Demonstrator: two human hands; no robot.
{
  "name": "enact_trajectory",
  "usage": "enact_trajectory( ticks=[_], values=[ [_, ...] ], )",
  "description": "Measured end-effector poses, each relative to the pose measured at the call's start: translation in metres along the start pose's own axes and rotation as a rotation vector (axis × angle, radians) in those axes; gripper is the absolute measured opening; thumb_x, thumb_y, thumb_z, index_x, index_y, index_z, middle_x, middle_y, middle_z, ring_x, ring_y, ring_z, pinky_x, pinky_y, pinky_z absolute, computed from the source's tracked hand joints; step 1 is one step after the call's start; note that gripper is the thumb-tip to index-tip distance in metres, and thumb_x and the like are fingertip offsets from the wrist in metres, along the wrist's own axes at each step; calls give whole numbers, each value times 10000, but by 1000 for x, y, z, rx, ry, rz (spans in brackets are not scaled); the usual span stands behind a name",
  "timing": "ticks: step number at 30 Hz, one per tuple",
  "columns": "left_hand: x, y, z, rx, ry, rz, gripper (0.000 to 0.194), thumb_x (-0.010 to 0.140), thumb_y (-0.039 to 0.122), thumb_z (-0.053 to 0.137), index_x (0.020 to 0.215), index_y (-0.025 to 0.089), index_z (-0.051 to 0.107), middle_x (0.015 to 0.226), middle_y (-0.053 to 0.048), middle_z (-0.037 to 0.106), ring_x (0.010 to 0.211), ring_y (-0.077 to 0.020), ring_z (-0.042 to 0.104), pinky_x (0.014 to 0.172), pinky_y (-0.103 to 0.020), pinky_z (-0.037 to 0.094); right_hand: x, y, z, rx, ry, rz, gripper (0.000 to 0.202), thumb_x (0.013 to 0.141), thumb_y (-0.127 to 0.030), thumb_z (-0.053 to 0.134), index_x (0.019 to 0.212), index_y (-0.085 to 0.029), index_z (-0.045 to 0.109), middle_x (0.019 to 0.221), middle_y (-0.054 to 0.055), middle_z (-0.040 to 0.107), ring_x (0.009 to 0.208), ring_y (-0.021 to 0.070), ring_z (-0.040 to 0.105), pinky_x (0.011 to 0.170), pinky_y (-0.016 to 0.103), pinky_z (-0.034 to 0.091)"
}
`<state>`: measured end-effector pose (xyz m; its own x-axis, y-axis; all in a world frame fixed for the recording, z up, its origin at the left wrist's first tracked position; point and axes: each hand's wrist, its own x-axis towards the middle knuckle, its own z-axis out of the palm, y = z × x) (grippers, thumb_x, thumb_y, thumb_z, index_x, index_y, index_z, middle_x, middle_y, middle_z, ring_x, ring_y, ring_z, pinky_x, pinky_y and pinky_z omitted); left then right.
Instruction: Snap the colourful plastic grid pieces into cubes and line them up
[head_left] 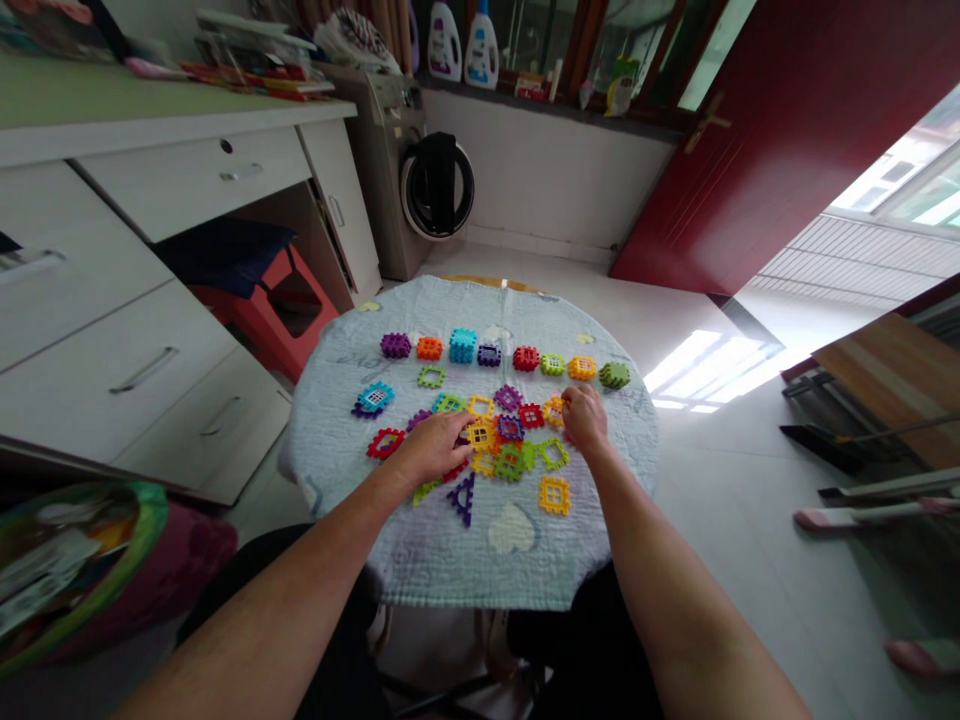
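Coloured plastic window-shaped pieces lie on a round table with a pale blue cloth (450,560). My left hand (439,447) is closed at the fingertips on a yellow window piece (481,435) at the left of the loose heap. My right hand (585,412) pinches at the edge of a yellow-orange piece (553,411) on the heap's right side. Between the hands lie a purple piece (508,398), a red piece (531,416) and a green window piece (510,462). Nearer me are a purple triangle (463,499) and a yellow window piece (555,495).
Along the far side stands a row of colour-sorted stacks, including purple (396,346), turquoise (463,346), red (526,358) and olive green (614,375). A blue stack (373,399) sits at the left. A red stool (289,310) and a bin (150,570) stand left of the table.
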<state>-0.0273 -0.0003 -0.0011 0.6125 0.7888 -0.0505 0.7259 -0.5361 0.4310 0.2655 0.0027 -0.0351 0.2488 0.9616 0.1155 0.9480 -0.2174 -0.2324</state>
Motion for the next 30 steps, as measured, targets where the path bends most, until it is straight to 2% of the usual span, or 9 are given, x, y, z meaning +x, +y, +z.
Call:
enact_trajectory(
  ticks=[4,7,14,18,24,30],
  values=[
    [1,-2,-1,2,-6,16,379,773,259,576,1142,177,577,1146,-96,661,1048,-239,615,934,-326,446,-7,5,4,-4,-146,-85,216,788,-258,570,977,-189,651,981,85,569,933,213,515,829,289,370],
    [1,0,-2,-6,-11,16,397,778,257,571,1166,172,572,1154,-98,660,1042,-238,618,929,-325,448,-9,8,3,-2,-194,-128,278,749,-298,614,1002,-186,644,1005,86,567,946,217,522,866,302,360],
    [-2,3,-3,-19,-20,3,428,779,261,578,1195,164,561,1190,-103,647,1087,-232,604,960,-313,431,-3,11,8,29,-197,-129,454,746,-354,639,1139,-142,550,1111,115,618,1026,249,538,914,338,351],
    [-1,2,-2,-11,-20,-2,416,776,260,582,1181,164,570,1168,-99,657,1064,-232,613,946,-317,440,2,14,14,31,-206,-157,457,727,-315,671,1135,-148,548,1125,118,630,1018,248,556,883,330,376],
    [0,1,-1,-14,-26,3,440,782,266,583,1208,157,559,1169,-109,655,1065,-231,614,936,-314,443,5,18,15,26,-191,-170,424,721,-336,685,1095,-163,580,1082,107,637,983,242,565,866,329,393],
    [-1,2,-3,-17,-32,-7,436,772,254,586,1200,170,563,1165,-94,659,1048,-224,618,922,-308,448,8,18,12,40,-230,-168,485,723,-288,679,1175,-144,580,1135,116,619,1017,237,562,896,319,386]
  ],
)
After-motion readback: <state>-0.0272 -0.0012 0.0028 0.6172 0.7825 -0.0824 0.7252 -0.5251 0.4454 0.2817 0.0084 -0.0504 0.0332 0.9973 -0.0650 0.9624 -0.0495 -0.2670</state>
